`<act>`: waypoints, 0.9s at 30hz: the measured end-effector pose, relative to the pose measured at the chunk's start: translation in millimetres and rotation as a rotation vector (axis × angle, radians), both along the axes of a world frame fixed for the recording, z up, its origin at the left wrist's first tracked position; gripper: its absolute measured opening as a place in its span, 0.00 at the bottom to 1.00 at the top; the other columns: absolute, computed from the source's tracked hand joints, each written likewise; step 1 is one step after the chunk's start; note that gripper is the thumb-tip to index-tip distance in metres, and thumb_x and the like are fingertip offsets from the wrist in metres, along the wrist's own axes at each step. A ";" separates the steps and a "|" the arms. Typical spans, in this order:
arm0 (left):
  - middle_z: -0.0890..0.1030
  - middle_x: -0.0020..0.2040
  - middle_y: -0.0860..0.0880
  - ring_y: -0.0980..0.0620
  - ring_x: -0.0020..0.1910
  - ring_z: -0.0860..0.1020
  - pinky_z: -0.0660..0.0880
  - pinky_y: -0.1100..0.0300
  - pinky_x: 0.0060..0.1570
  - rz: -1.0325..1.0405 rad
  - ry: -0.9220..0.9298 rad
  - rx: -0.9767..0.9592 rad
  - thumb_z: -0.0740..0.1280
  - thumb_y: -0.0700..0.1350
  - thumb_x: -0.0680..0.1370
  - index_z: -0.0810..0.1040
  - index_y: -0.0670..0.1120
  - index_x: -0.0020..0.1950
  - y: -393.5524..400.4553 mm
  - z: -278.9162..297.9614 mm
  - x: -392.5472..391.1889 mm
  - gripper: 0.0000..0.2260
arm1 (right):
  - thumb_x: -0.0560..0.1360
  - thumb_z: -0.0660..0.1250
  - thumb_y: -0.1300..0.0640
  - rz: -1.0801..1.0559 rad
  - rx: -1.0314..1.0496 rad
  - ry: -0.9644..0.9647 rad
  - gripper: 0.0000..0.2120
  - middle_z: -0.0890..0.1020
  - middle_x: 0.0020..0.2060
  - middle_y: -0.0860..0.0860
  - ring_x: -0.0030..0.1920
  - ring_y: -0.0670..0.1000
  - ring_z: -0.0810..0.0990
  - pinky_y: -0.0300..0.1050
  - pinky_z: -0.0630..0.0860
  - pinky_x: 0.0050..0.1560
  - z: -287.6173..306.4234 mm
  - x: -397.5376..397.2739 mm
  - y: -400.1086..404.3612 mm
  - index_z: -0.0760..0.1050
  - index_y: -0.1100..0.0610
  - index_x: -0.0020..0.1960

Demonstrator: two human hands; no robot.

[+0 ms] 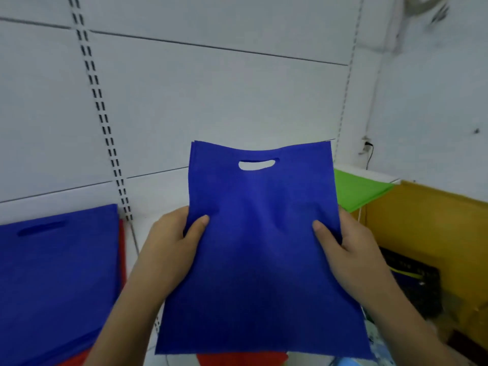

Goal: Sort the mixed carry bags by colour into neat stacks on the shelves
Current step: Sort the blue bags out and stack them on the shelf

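A blue bag (260, 249) is held upright in mid-air in front of the white shelf wall (211, 96), cut-out handle uppermost. Its left edge is pinched by the left hand (169, 249), thumb on the front, fingers hidden behind. Its right edge is pinched likewise by the right hand (348, 249). A blue stack (58, 281) is seen lower left, lying over red bags (122, 249). A green bag (353, 191) lies behind, at right.

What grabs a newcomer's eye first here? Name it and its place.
A blue carry bag fills the centre, held up by its side edges in the left hand and right hand. A blue stack lies at lower left, green bags at right.
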State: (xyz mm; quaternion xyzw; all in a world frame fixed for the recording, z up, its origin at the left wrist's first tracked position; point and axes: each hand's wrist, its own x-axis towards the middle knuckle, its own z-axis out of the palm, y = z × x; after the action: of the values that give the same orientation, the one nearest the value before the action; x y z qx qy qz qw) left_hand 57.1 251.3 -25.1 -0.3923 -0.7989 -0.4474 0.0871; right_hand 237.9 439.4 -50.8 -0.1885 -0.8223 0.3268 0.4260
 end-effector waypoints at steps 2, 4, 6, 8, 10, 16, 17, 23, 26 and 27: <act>0.75 0.28 0.56 0.61 0.28 0.73 0.65 0.68 0.29 -0.040 -0.022 -0.005 0.60 0.49 0.80 0.71 0.51 0.33 39.0 -3.8 17.6 0.15 | 0.79 0.59 0.48 -0.041 -0.040 0.013 0.08 0.80 0.47 0.37 0.47 0.37 0.79 0.35 0.76 0.42 -2.9 30.3 27.6 0.73 0.44 0.57; 0.76 0.30 0.55 0.60 0.29 0.74 0.65 0.69 0.29 -0.067 -0.044 -0.007 0.60 0.50 0.80 0.71 0.50 0.34 80.3 -8.2 37.1 0.15 | 0.78 0.57 0.45 -0.069 -0.073 0.025 0.08 0.80 0.46 0.36 0.47 0.37 0.79 0.37 0.77 0.44 -5.0 58.8 59.2 0.72 0.40 0.55; 0.78 0.33 0.54 0.58 0.32 0.76 0.70 0.63 0.34 -0.097 -0.060 -0.016 0.60 0.52 0.80 0.74 0.49 0.37 118.8 -12.3 56.3 0.13 | 0.79 0.57 0.47 -0.095 -0.104 0.023 0.06 0.80 0.46 0.34 0.46 0.36 0.79 0.36 0.75 0.42 -4.6 81.1 89.5 0.71 0.40 0.54; 0.80 0.37 0.53 0.56 0.35 0.77 0.75 0.58 0.38 -0.115 -0.065 -0.030 0.59 0.53 0.80 0.76 0.48 0.41 158.2 -16.6 73.2 0.13 | 0.79 0.58 0.49 -0.124 -0.129 0.025 0.04 0.80 0.44 0.37 0.44 0.36 0.78 0.37 0.74 0.39 -5.3 101.3 121.4 0.71 0.42 0.51; 0.80 0.38 0.51 0.54 0.37 0.78 0.77 0.54 0.40 -0.108 -0.063 -0.036 0.59 0.55 0.79 0.76 0.46 0.43 188.7 -20.3 85.1 0.14 | 0.80 0.59 0.51 -0.150 -0.132 0.018 0.03 0.80 0.43 0.41 0.42 0.39 0.79 0.39 0.74 0.37 -7.6 114.6 148.8 0.71 0.45 0.49; 0.77 0.33 0.51 0.54 0.31 0.74 0.73 0.58 0.33 0.017 -0.029 -0.091 0.60 0.55 0.79 0.72 0.45 0.39 231.6 -22.9 93.7 0.15 | 0.80 0.58 0.51 -0.174 -0.084 -0.027 0.03 0.78 0.42 0.44 0.38 0.44 0.77 0.38 0.71 0.33 -17.4 101.8 215.1 0.68 0.49 0.51; 0.77 0.33 0.51 0.55 0.31 0.74 0.73 0.59 0.33 0.034 -0.033 -0.091 0.61 0.55 0.79 0.72 0.47 0.39 231.1 -22.5 90.6 0.14 | 0.80 0.57 0.51 -0.154 -0.074 -0.024 0.02 0.77 0.42 0.43 0.39 0.43 0.77 0.37 0.70 0.34 -18.1 92.8 220.9 0.67 0.48 0.51; 0.82 0.38 0.51 0.54 0.36 0.80 0.79 0.53 0.40 0.144 -0.100 -0.080 0.61 0.54 0.79 0.78 0.48 0.44 203.8 -17.5 48.2 0.13 | 0.80 0.60 0.53 0.022 0.048 -0.010 0.05 0.77 0.43 0.41 0.41 0.42 0.77 0.41 0.75 0.36 -20.5 17.5 237.4 0.66 0.48 0.55; 0.81 0.37 0.50 0.51 0.36 0.79 0.78 0.53 0.38 0.236 -0.074 -0.066 0.61 0.55 0.78 0.77 0.45 0.43 195.6 -18.6 19.9 0.15 | 0.80 0.61 0.54 0.068 0.148 -0.127 0.04 0.76 0.39 0.43 0.37 0.44 0.76 0.42 0.71 0.33 -18.3 -30.9 246.0 0.66 0.52 0.51; 0.80 0.36 0.49 0.50 0.35 0.78 0.77 0.54 0.36 0.271 -0.064 -0.071 0.61 0.55 0.78 0.76 0.44 0.42 193.5 -21.0 10.5 0.15 | 0.80 0.62 0.54 0.081 0.168 -0.183 0.05 0.76 0.39 0.46 0.36 0.45 0.75 0.44 0.71 0.33 -17.7 -46.1 248.6 0.67 0.54 0.50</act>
State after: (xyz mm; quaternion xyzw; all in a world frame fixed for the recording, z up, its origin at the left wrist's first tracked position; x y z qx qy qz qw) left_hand 67.6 444.8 -46.1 -0.2690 -0.8624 -0.4152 0.1072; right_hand 191.8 688.0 -68.5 -0.1475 -0.8892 0.2550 0.3500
